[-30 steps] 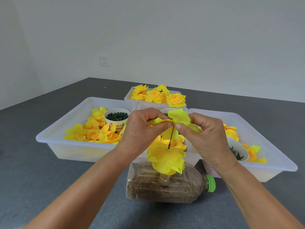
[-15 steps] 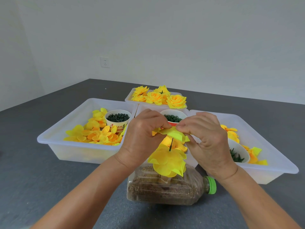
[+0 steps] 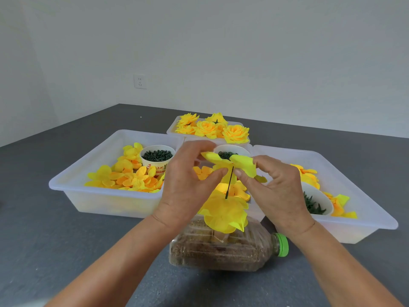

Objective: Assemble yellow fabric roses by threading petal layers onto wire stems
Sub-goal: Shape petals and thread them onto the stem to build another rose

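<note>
While both hands worked above the plastic bottle (image 3: 221, 253), the left hand (image 3: 188, 180) and right hand (image 3: 274, 187) each pinched an edge of 1 yellow petal layer (image 3: 230, 162), held at the top of the dark wire stem (image 3: 229, 182). Lower on the stem sat a fuller petal cluster (image 3: 223, 213). Apparently the stem stood in the bottle. Behind, 3 white trays (image 3: 73, 185) held loose petals.

Left hand (image 3: 187, 185) and right hand (image 3: 277, 191) raised together, fingertips pinching.
</note>
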Demonstrator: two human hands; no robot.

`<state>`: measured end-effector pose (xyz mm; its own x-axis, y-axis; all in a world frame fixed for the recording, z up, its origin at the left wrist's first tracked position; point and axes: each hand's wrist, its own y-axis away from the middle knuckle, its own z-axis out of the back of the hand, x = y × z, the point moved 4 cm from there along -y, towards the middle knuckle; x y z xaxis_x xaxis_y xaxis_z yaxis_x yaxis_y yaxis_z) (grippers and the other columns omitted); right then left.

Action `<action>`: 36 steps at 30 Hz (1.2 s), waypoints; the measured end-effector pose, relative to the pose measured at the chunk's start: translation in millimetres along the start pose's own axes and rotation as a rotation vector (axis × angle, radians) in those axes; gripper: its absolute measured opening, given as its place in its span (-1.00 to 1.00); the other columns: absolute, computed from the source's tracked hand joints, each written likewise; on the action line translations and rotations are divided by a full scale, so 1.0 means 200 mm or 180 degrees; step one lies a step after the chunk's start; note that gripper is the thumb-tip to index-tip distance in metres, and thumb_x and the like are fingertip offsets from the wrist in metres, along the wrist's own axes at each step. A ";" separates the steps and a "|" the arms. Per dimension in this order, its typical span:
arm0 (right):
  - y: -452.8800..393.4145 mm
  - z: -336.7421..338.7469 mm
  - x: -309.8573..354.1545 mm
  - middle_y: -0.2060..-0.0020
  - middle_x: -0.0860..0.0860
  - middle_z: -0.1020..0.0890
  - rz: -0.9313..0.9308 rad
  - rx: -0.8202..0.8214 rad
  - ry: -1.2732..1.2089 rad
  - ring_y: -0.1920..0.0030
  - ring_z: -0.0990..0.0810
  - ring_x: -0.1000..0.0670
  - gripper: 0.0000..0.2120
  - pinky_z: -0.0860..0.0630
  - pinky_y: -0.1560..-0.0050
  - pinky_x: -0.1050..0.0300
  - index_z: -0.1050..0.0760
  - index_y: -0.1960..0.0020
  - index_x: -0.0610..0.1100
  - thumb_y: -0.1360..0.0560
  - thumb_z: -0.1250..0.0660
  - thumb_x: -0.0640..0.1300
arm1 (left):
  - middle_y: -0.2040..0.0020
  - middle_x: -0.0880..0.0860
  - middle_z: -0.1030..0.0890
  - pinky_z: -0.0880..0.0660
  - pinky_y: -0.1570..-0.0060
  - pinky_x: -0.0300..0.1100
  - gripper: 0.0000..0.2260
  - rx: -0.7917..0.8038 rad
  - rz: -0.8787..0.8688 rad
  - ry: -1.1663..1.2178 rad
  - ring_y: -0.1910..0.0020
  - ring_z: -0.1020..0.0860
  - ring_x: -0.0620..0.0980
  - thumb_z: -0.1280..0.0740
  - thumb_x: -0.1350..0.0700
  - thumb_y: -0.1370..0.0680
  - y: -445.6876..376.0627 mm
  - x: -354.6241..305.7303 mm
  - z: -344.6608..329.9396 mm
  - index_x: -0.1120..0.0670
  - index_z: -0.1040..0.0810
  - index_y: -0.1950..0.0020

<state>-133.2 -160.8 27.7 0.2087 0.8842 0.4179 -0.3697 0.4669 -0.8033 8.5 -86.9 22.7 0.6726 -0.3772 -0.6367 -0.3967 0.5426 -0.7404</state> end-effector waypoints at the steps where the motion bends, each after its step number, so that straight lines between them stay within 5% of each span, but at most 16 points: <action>1: 0.00 0.00 -0.01 0.27 -0.19 -0.67 -0.0269 0.0028 -0.0258 0.20 -0.62 -0.19 -0.81 -0.55 0.12 -0.13 -0.64 0.14 -0.28 -0.39 -0.45 -0.14 | 0.01 0.00 -0.55 -0.44 0.07 -0.38 -0.65 -0.0150 0.0145 0.0025 0.10 -0.52 -0.18 -0.53 0.20 -0.35 0.02 0.01 0.01 0.10 -0.50 -0.06; 6: -0.01 -0.03 -0.04 0.20 -0.16 -0.70 -0.1072 0.0110 -0.1112 0.10 -0.62 -0.28 -0.94 -0.54 0.06 -0.25 -0.66 0.12 -0.21 -0.40 -0.45 -0.27 | 0.19 0.00 -0.49 -0.40 0.19 -0.33 -0.78 -0.0971 -0.0350 -0.0416 0.21 -0.45 -0.06 -0.50 0.10 -0.39 0.09 -0.05 0.07 0.11 -0.48 0.15; 10: -0.01 -0.04 -0.05 0.18 -0.19 -0.69 -0.1397 0.0282 -0.1546 0.11 -0.65 -0.24 -0.91 -0.57 0.06 -0.13 -0.67 0.15 -0.12 -0.40 -0.44 -0.28 | 0.40 0.02 -0.54 -0.45 0.35 -0.08 -0.84 -0.0448 -0.0252 -0.0301 0.40 -0.46 -0.03 -0.46 0.07 -0.40 0.11 -0.06 0.01 0.14 -0.60 0.29; 12: -0.01 -0.05 -0.05 0.21 -0.06 -0.71 -0.1449 0.0347 -0.1731 0.15 -0.68 -0.06 -0.85 -0.60 0.12 0.08 -0.67 0.19 -0.06 -0.39 -0.44 -0.30 | 0.38 0.03 -0.59 -0.48 0.35 -0.02 -0.90 -0.0133 0.0010 -0.0285 0.39 -0.51 0.00 -0.48 0.10 -0.38 0.11 -0.05 -0.03 0.11 -0.65 0.27; 15: 0.00 -0.05 -0.06 0.20 -0.02 -0.72 -0.1578 0.0499 -0.1908 0.12 -0.69 -0.04 -0.85 -0.60 0.09 0.14 -0.69 0.18 -0.05 -0.40 -0.42 -0.29 | 0.35 -0.01 -0.63 -0.52 0.28 -0.01 -0.97 0.0026 0.0469 -0.0125 0.34 -0.55 -0.02 -0.50 0.16 -0.39 0.11 -0.03 -0.07 0.08 -0.68 0.23; 23: -0.01 -0.04 -0.05 0.20 0.00 -0.72 -0.1456 0.0623 -0.1893 0.13 -0.69 -0.01 -0.79 -0.60 0.10 0.21 -0.69 0.19 0.02 -0.41 -0.42 -0.29 | 0.40 -0.07 -0.62 -0.50 0.33 -0.21 -0.91 0.0161 0.0914 0.0110 0.39 -0.55 -0.14 -0.48 0.14 -0.41 0.09 -0.02 -0.09 0.04 -0.66 0.29; 28: 0.00 -0.04 -0.05 0.18 -0.03 -0.72 -0.1409 0.0556 -0.1855 0.09 -0.68 -0.10 -0.82 -0.59 0.03 0.04 -0.69 0.16 0.00 -0.40 -0.43 -0.27 | 0.43 -0.03 -0.61 -0.45 0.38 -0.22 -0.89 0.0217 0.0924 0.0152 0.45 -0.49 -0.17 -0.47 0.15 -0.42 0.09 -0.01 -0.09 0.05 -0.65 0.31; 33: -0.01 -0.02 -0.05 0.19 -0.30 -0.64 -0.1035 0.0489 -0.1537 0.25 -0.58 -0.25 -0.93 -0.51 0.13 -0.03 -0.67 0.17 -0.16 -0.40 -0.43 -0.29 | 0.45 -0.03 -0.60 -0.42 0.40 -0.24 -0.89 0.0238 0.0948 0.0207 0.48 -0.46 -0.19 -0.47 0.17 -0.42 0.08 -0.01 -0.09 0.07 -0.65 0.31; 36: -0.02 -0.01 -0.03 0.23 -0.08 -0.70 -0.0612 0.0494 -0.1249 0.23 -0.60 0.11 -0.87 -0.49 0.13 0.28 -0.66 0.11 -0.17 -0.38 -0.43 -0.34 | 0.44 -0.02 -0.61 -0.42 0.40 -0.24 -0.89 0.0243 0.0938 0.0224 0.48 -0.46 -0.18 -0.47 0.18 -0.42 0.08 -0.02 -0.09 0.09 -0.65 0.31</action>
<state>-130.9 -166.9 27.6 -0.0608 0.7055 0.7061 -0.4953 0.5928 -0.6350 -11.6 -89.6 8.9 0.4895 -0.2449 -0.8369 -0.5182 0.6902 -0.5051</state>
